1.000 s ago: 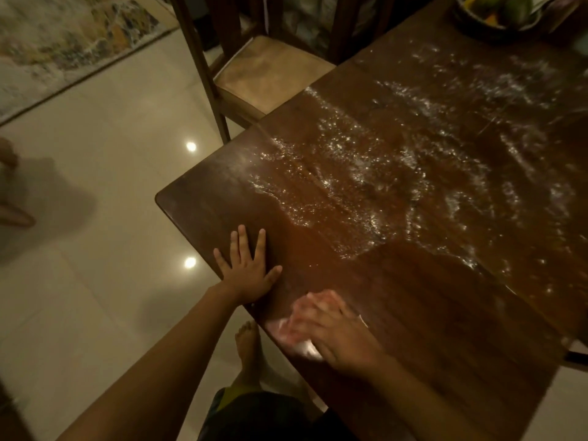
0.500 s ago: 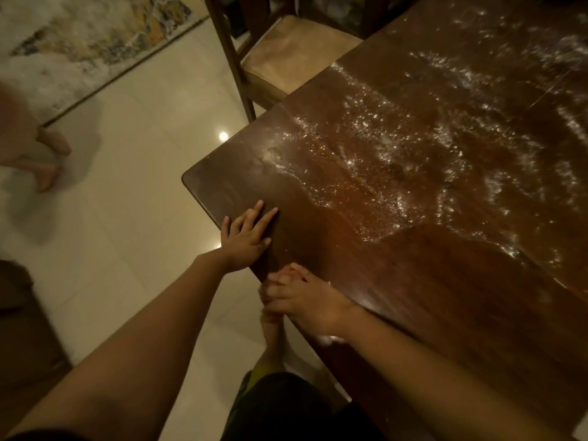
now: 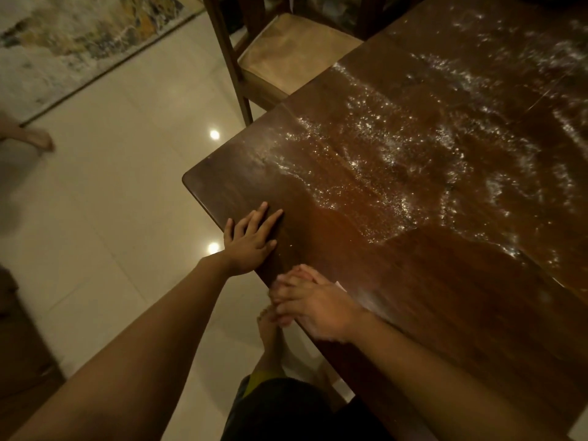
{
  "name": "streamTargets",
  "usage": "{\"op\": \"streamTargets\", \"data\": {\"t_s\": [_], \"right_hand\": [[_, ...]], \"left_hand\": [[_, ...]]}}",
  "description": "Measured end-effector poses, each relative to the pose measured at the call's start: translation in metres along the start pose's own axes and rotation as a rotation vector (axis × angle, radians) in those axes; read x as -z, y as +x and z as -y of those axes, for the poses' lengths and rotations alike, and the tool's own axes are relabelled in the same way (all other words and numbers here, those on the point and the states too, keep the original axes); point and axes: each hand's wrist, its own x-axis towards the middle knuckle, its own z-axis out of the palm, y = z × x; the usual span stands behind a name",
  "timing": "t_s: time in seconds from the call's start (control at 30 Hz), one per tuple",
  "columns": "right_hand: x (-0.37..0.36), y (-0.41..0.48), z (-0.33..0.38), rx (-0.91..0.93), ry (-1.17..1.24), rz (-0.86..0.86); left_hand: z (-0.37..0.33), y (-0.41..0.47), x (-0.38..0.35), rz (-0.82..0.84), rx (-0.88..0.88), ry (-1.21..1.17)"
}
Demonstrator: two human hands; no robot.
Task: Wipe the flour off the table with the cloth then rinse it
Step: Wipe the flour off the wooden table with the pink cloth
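Wiping step. Left hand (image 3: 251,238) flat, fingers straight, on table (image 3: 451,316). Right hand (image 3: 313,302) over cloth (image 3: 339,284) at near edge, grip blurred, cannot tell. Flour (image 3: 413,160) lies well beyond: next stroke needs long reach, firm press.

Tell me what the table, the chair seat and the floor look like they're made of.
Table: dark wood, glossy varnish; grain lines and board seams show, light glare on top. Chair seat: tan padded fabric or suede-like cover, matte; exact kind unclear. Floor: pale polished tile, thin joints, sharp light reflections.
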Motion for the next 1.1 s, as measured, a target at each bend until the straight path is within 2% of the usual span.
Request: {"op": "streamTargets", "data": {"t_s": [0.07, 0.1, 0.2, 0.27, 0.3, 0.33, 0.4, 0.47, 0.5, 0.53, 0.6, 0.67, 0.7, 0.73, 0.8, 0.9, 0.97, 1.03, 1.1], "right_hand": [[0.008, -0.015, -0.021, 0.021, 0.061, 0.029], [0.012, -0.019, -0.03, -0.035, 0.105, -0.034], [0.02, -0.006, -0.04, -0.346, 0.187, -0.351], [0.019, 0.022, -0.021, -0.536, 0.094, -0.392], [0.014, 0.032, -0.009, -0.558, 0.061, -0.363], [0.008, 0.037, 0.001, -0.516, 0.039, -0.314], [0.002, 0.028, 0.004, -0.312, 0.019, -0.176], [0.012, 0.003, -0.013, -0.155, 0.088, -0.044], [0.019, -0.007, -0.024, -0.138, 0.152, -0.03], [0.028, -0.014, -0.035, -0.169, 0.207, -0.068], [0.038, -0.013, -0.051, -0.351, 0.252, -0.26], [0.037, 0.01, -0.049, -0.571, 0.175, -0.421], [0.032, 0.024, -0.042, -0.637, 0.097, -0.447], [0.026, 0.037, -0.032, -0.642, 0.026, -0.438], [0.014, 0.049, -0.012, -0.499, -0.038, -0.334], [0.008, 0.019, -0.007, -0.245, -0.051, -0.099], [0.016, -0.01, -0.018, -0.133, -0.051, -0.02], [0.024, -0.027, -0.033, -0.166, -0.028, -0.058], [0.023, -0.019, -0.04, -0.357, 0.067, -0.221]], "left_hand": [[0.002, 0.001, 0.001, 0.004, -0.009, -0.016], [0.003, 0.001, 0.001, 0.003, -0.011, -0.022], [0.004, 0.002, 0.0, 0.006, -0.026, -0.029], [0.005, 0.002, -0.001, 0.0, -0.04, -0.027], [0.005, 0.001, -0.001, -0.003, -0.045, -0.029], [0.005, 0.001, -0.001, -0.007, -0.047, -0.036], [0.006, 0.0, 0.0, -0.012, -0.05, -0.065], [0.006, 0.0, 0.0, -0.006, -0.049, -0.095], [0.006, 0.0, 0.0, -0.005, -0.049, -0.104], [0.007, 0.001, 0.0, -0.006, -0.053, -0.107], [0.008, 0.001, 0.0, -0.012, -0.059, -0.11], [0.008, 0.0, -0.001, -0.021, -0.064, -0.111], [0.009, 0.0, -0.002, -0.023, -0.069, -0.105], [0.009, 0.0, -0.001, -0.022, -0.077, -0.097], [0.01, 0.0, -0.001, -0.016, -0.093, -0.095], [0.013, 0.0, 0.0, -0.005, -0.106, -0.165], [0.015, 0.001, 0.001, -0.002, -0.113, -0.211], [0.016, 0.001, 0.001, -0.02, -0.119, -0.211], [0.018, 0.001, -0.001, -0.03, -0.126, -0.199]]}}
